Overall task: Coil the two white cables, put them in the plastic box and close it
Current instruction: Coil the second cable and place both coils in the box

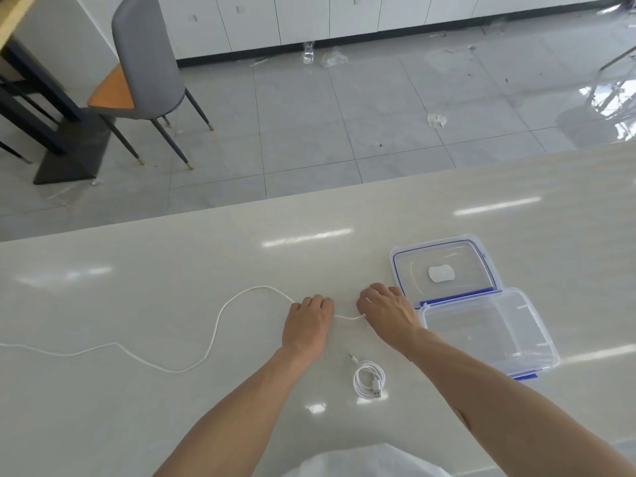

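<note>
Nearest me, a small white cable already wound into a tight coil (369,379) lay on the glossy pale stone table (137,425), its metal plugs poking out, parked between my forearms and just beside the box, presumably so it could go in with one short reach. Beyond it, my left hand (308,323) and right hand (387,313) sat knuckles-up and close together, a short stretch of the long uncoiled white cable (213,339) spanning the gap between them. Both sets of fingers were curled under, seemingly pinching that cable, though the fingertips themselves were hidden beneath the hands, so I judged the hold rather than saw it. From the left hand the cable arched away, dropped back toward me in a loose wave, and ran off the left edge of view; holding its near end in both hands looked to me like the start of the first loop. To the right, touching nothing but the table, the clear rectangular plastic box with blue clips (488,335) stood open and empty, its clear blue-rimmed lid (445,266) laid flat just behind it, a small white patch at its centre. Neither cable was inside. Far off stood a grey chair with an orange seat (144,63).
</note>
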The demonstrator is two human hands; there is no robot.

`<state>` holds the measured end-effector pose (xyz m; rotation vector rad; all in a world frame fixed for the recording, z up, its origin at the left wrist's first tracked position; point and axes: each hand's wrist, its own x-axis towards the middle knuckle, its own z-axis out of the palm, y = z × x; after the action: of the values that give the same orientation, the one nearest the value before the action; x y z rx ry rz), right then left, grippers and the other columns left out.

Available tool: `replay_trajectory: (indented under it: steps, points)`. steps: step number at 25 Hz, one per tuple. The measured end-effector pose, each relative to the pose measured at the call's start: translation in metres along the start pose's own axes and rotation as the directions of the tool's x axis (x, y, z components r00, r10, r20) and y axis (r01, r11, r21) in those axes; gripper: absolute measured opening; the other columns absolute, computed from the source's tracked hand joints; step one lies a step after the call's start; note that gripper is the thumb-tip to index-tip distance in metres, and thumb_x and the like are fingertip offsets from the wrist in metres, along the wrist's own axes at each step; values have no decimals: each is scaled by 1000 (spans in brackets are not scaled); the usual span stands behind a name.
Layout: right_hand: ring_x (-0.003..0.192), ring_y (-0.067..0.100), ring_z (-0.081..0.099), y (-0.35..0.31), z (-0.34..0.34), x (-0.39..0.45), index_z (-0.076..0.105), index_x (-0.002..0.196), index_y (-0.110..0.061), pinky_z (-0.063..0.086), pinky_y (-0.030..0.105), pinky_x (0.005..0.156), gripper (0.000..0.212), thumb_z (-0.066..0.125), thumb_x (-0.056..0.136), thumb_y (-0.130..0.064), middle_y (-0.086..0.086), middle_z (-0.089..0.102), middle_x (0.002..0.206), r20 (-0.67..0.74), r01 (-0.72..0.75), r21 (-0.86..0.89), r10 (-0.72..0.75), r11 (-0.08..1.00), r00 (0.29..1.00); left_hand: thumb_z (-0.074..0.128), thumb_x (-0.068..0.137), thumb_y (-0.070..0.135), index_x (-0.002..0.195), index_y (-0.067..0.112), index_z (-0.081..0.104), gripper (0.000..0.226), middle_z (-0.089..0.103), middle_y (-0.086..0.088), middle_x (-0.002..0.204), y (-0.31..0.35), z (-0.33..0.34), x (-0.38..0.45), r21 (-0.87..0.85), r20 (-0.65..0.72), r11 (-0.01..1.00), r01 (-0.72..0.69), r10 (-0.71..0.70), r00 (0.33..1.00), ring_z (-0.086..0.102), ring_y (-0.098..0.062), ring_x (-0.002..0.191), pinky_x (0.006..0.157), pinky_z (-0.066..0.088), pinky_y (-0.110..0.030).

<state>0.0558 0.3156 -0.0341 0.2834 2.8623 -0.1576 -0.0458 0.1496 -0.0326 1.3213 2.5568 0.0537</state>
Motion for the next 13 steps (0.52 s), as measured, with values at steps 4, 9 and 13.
replay_trajectory:
  steps: [4, 9, 13]
  points:
    - [102, 24, 61, -6, -22, -18, 65, 111, -23, 45, 36, 84, 21, 50, 97, -18, -2, 70, 102, -112, -46, 297, 82, 954, 990, 43, 103, 26, 101, 19, 56, 14, 63, 5, 97, -8, -25, -11, -206, -197, 977, 54, -95, 976, 58, -21, 91, 81, 38, -33]
    - [60, 5, 59, -29, -65, -65, 76, 91, -27, 51, 28, 70, 14, 64, 91, -33, -3, 70, 71, 98, -123, 854, 77, 506, 992, 56, 99, 24, 93, 19, 60, 9, 63, 7, 88, 1, -56, -47, -475, -352, 880, 4, -194, 916, 61, -16, 79, 73, 48, -30]
    - [71, 17, 67, -47, -88, -106, 76, 107, -21, 50, 19, 70, 22, 63, 91, -16, 1, 72, 76, 210, -197, 977, -184, 84, 960, 60, 96, 32, 89, 29, 61, 8, 65, 14, 88, 25, -71, -75, -746, -220, 666, 3, -251, 943, 62, -3, 85, 73, 48, -18]
